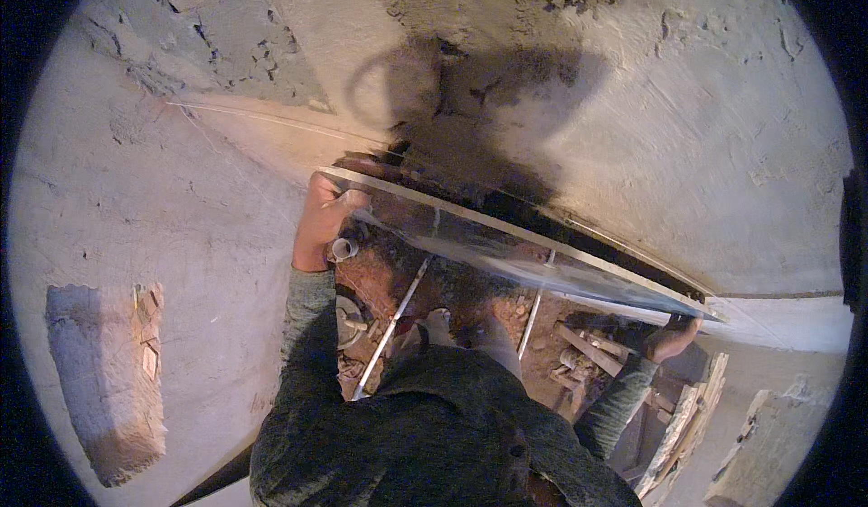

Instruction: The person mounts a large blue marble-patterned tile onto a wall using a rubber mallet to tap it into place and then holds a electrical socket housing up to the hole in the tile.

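A long, thin slab (488, 243) with a pale edge and a smooth, shiny dark face spans the middle of the view, slanting down to the right. It lies close along the rough plastered wall (723, 145). My left hand (324, 222) is closed round its left end, the thumb on the near side and fingertips hidden behind the edge. At the right end my right hand (675, 337) grips from below, its fingers partly hidden under the slab. A dark gap shows between slab and wall. The stub of a white pipe (344, 249) sits beside my left wrist.
Two slim white poles (391, 328) (536, 306) stand below the slab, near my legs. Broken wood and rubble (588, 362) cover the floor to the right. A rough recess (108, 385) is cut in the left wall. Thin string (271, 118) runs along the wall.
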Action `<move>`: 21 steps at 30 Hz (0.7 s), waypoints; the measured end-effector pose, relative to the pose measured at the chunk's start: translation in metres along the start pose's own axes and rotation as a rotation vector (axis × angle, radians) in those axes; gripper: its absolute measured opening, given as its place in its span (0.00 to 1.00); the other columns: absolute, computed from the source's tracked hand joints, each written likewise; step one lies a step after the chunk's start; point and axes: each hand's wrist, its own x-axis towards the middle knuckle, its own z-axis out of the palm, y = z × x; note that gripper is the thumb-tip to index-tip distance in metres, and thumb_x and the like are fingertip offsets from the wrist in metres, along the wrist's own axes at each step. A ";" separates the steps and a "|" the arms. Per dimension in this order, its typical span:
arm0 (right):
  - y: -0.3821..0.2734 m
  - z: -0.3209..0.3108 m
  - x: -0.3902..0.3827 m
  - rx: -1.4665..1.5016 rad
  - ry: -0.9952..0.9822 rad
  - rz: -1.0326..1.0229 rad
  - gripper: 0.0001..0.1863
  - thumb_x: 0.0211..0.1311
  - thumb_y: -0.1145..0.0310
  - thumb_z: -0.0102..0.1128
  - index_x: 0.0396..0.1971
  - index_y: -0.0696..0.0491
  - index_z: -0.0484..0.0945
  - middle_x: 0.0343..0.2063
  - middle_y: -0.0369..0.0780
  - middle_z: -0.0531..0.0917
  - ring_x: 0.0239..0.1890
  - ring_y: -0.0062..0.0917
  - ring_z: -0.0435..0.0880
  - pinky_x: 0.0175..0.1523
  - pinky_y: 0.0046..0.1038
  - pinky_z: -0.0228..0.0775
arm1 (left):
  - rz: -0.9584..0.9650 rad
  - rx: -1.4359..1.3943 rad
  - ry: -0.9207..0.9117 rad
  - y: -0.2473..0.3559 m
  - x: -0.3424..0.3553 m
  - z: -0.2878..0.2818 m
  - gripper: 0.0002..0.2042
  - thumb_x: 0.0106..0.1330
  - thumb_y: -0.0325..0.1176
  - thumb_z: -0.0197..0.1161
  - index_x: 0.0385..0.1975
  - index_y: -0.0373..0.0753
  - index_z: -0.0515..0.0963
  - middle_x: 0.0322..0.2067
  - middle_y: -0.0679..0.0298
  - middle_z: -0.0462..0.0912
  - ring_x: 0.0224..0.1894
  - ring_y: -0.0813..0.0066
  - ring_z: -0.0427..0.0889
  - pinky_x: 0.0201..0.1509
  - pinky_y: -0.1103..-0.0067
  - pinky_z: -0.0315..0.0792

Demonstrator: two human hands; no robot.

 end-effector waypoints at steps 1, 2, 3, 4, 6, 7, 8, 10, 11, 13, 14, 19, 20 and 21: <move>-0.001 0.002 -0.001 0.002 -0.004 -0.007 0.30 0.68 0.53 0.41 0.60 0.61 0.67 0.56 0.47 0.74 0.59 0.38 0.71 0.66 0.41 0.59 | -0.003 0.018 -0.007 0.000 0.000 -0.001 0.21 0.52 0.40 0.70 0.40 0.29 0.79 0.35 0.62 0.83 0.39 0.77 0.79 0.44 0.78 0.72; -0.003 0.004 -0.003 0.005 -0.008 -0.014 0.30 0.68 0.53 0.40 0.60 0.61 0.67 0.56 0.48 0.74 0.59 0.38 0.71 0.66 0.41 0.59 | -0.006 0.036 -0.013 0.000 0.000 -0.002 0.21 0.52 0.40 0.70 0.40 0.29 0.79 0.36 0.62 0.83 0.39 0.77 0.79 0.44 0.78 0.72; -0.004 0.005 -0.004 0.008 -0.012 -0.022 0.30 0.68 0.53 0.40 0.60 0.61 0.66 0.56 0.48 0.74 0.59 0.38 0.71 0.66 0.41 0.58 | -0.008 0.054 -0.019 0.000 0.000 -0.003 0.22 0.52 0.41 0.70 0.41 0.30 0.79 0.36 0.62 0.83 0.39 0.76 0.79 0.44 0.78 0.73; -0.005 0.007 -0.004 -0.018 -0.010 -0.029 0.30 0.68 0.53 0.40 0.60 0.61 0.66 0.56 0.48 0.74 0.59 0.38 0.71 0.66 0.41 0.58 | -0.020 0.061 -0.026 0.001 0.000 -0.004 0.22 0.52 0.41 0.70 0.41 0.29 0.79 0.36 0.62 0.83 0.38 0.76 0.79 0.44 0.78 0.73; -0.008 0.013 -0.004 -0.067 -0.010 -0.043 0.30 0.68 0.53 0.40 0.60 0.61 0.67 0.56 0.48 0.74 0.59 0.38 0.71 0.65 0.41 0.58 | -0.042 0.077 -0.038 0.003 0.001 -0.004 0.22 0.52 0.41 0.69 0.41 0.29 0.79 0.37 0.61 0.83 0.38 0.76 0.80 0.44 0.77 0.74; -0.011 0.017 -0.006 -0.076 -0.003 -0.024 0.30 0.68 0.53 0.39 0.60 0.61 0.67 0.56 0.48 0.74 0.59 0.38 0.71 0.65 0.41 0.58 | -0.038 0.064 -0.025 0.003 0.000 -0.004 0.23 0.52 0.42 0.69 0.42 0.29 0.79 0.37 0.61 0.83 0.37 0.75 0.80 0.44 0.77 0.74; -0.016 0.022 -0.009 -0.086 0.003 -0.005 0.30 0.68 0.53 0.39 0.59 0.61 0.68 0.56 0.48 0.74 0.58 0.38 0.72 0.65 0.41 0.58 | -0.035 0.052 -0.011 0.000 -0.002 -0.003 0.24 0.52 0.43 0.70 0.42 0.29 0.78 0.37 0.61 0.83 0.37 0.75 0.80 0.44 0.77 0.74; -0.015 0.020 -0.012 -0.124 0.001 -0.067 0.29 0.68 0.54 0.38 0.58 0.61 0.69 0.55 0.48 0.74 0.58 0.38 0.72 0.63 0.41 0.61 | -0.036 0.016 0.015 -0.002 -0.002 -0.002 0.25 0.52 0.44 0.70 0.44 0.29 0.78 0.38 0.61 0.83 0.38 0.74 0.81 0.45 0.77 0.75; -0.009 0.016 -0.010 -0.158 0.001 -0.094 0.28 0.69 0.54 0.38 0.58 0.61 0.69 0.55 0.48 0.74 0.57 0.38 0.73 0.63 0.41 0.62 | -0.043 -0.009 0.033 -0.003 -0.003 -0.001 0.26 0.52 0.45 0.70 0.44 0.29 0.77 0.38 0.61 0.83 0.38 0.74 0.82 0.46 0.76 0.76; -0.006 0.019 -0.009 -0.238 0.002 -0.146 0.28 0.69 0.55 0.37 0.57 0.61 0.69 0.55 0.48 0.74 0.57 0.38 0.73 0.62 0.42 0.64 | -0.072 -0.039 0.058 -0.005 -0.005 0.001 0.28 0.52 0.46 0.71 0.45 0.29 0.77 0.38 0.60 0.83 0.40 0.73 0.82 0.47 0.76 0.76; -0.009 0.019 -0.010 -0.156 0.009 -0.112 0.27 0.69 0.56 0.38 0.57 0.61 0.70 0.55 0.48 0.74 0.56 0.38 0.74 0.60 0.42 0.67 | -0.089 -0.042 0.064 -0.005 -0.006 0.000 0.29 0.51 0.47 0.72 0.45 0.29 0.77 0.39 0.60 0.83 0.40 0.72 0.82 0.47 0.76 0.76; -0.018 0.032 -0.017 -0.190 0.068 -0.104 0.24 0.68 0.62 0.41 0.56 0.61 0.70 0.55 0.48 0.73 0.56 0.37 0.74 0.59 0.39 0.72 | -0.088 -0.042 0.027 -0.002 -0.004 0.002 0.32 0.50 0.53 0.73 0.45 0.30 0.76 0.40 0.59 0.82 0.42 0.72 0.82 0.48 0.76 0.75; -0.015 0.032 -0.018 -0.174 0.065 -0.131 0.23 0.67 0.63 0.42 0.56 0.62 0.70 0.55 0.48 0.73 0.56 0.37 0.74 0.59 0.38 0.72 | -0.088 -0.021 0.011 -0.003 -0.003 0.000 0.33 0.50 0.54 0.73 0.45 0.30 0.76 0.40 0.59 0.82 0.42 0.73 0.81 0.48 0.76 0.75; -0.014 0.032 -0.018 -0.156 0.062 -0.159 0.22 0.67 0.65 0.44 0.56 0.62 0.70 0.55 0.48 0.73 0.56 0.37 0.74 0.59 0.37 0.72 | -0.085 -0.001 -0.007 -0.002 -0.002 -0.002 0.34 0.49 0.55 0.73 0.45 0.31 0.76 0.41 0.59 0.82 0.42 0.73 0.81 0.47 0.76 0.75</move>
